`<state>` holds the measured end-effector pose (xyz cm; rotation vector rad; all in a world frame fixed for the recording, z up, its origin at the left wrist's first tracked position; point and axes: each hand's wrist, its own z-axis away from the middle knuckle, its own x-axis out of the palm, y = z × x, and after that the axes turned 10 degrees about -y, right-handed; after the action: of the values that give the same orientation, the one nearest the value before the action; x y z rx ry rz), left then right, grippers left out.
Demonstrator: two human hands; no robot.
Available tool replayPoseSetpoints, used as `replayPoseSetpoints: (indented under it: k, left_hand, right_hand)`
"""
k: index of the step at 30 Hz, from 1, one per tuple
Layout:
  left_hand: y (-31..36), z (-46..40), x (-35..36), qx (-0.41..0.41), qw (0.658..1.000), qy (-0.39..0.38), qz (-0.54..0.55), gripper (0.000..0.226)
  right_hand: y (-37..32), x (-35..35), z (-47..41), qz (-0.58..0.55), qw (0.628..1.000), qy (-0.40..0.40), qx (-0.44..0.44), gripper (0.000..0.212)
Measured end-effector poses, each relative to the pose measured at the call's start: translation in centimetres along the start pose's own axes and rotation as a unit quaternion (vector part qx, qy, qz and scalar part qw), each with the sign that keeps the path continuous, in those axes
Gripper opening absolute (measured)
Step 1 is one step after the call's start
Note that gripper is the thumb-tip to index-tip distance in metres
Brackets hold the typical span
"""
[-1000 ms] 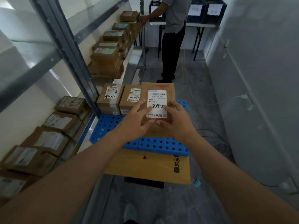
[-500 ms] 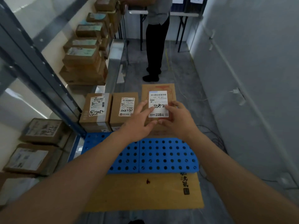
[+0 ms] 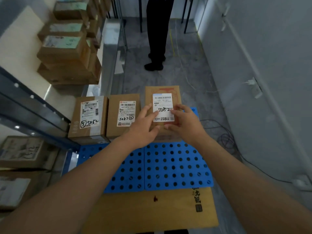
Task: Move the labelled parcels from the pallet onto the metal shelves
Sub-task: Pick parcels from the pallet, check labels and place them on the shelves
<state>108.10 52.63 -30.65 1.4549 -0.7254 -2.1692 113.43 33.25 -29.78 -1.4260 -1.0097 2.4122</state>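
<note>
- The parcel [image 3: 163, 92] being handled sits right of centre in the frame, at the far right end of the blue perforated pallet [image 3: 175, 166]; its white label [image 3: 163, 107] faces up.
- The left hand [image 3: 143, 125] lies on the parcel's left part, fingers straight and slightly spread, one fingertip touching the label's left edge.
- The right hand [image 3: 184, 122] rests on the parcel's right side, fingers loosely bent over the label's right edge; whether it actually grips the box cannot be told.
- Two more labelled boxes stand in a row just left of it: the middle box [image 3: 123, 114] close beside the left hand, and the left box [image 3: 88, 115] beyond that.
- The metal shelves [image 3: 33, 105] fill the left of the frame, with stacked parcels [image 3: 67, 53] at upper left and further ones [image 3: 22, 152] at lower left.
- A wooden board [image 3: 152, 210] lies under the pallet at the bottom.
- At top centre a second person's legs [image 3: 156, 31] stand in the aisle; cables [image 3: 224, 137] trail over the floor on the right.
</note>
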Motion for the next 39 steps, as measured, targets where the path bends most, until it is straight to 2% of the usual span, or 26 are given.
replayPoseSetpoints:
  k: [9,19,29,33,39]
  left_hand:
    - [-2.1,-2.9,3.1,-0.049,0.998,-0.019,0.031,0.067]
    - [-3.2,-4.6,4.5,-0.074,0.997,-0.029,-0.013,0.065]
    - [-3.8,-2.5,4.3,-0.025,0.995,0.051,-0.086,0.05]
    - [-4.8,-2.1,3.9,-0.051,0.989,0.069,-0.118,0.05]
    - [-5.5,-2.0,3.7,-0.101,0.982,0.044,-0.153,0.06]
  right_hand:
    - [3.5,2.2,-4.1,-0.011,1.0,-0.019,-0.006,0.074]
    - [5.0,3.5,-5.4,-0.038,0.999,-0.012,-0.011,0.065]
    - [5.0,4.6,-5.8,-0.048,0.999,-0.007,-0.018,0.065]
    - [4.6,5.2,-5.8,-0.068,0.998,-0.004,-0.01,0.063]
    - [4.6,6.2,-6.0,-0.062,0.998,-0.003,-0.009,0.062]
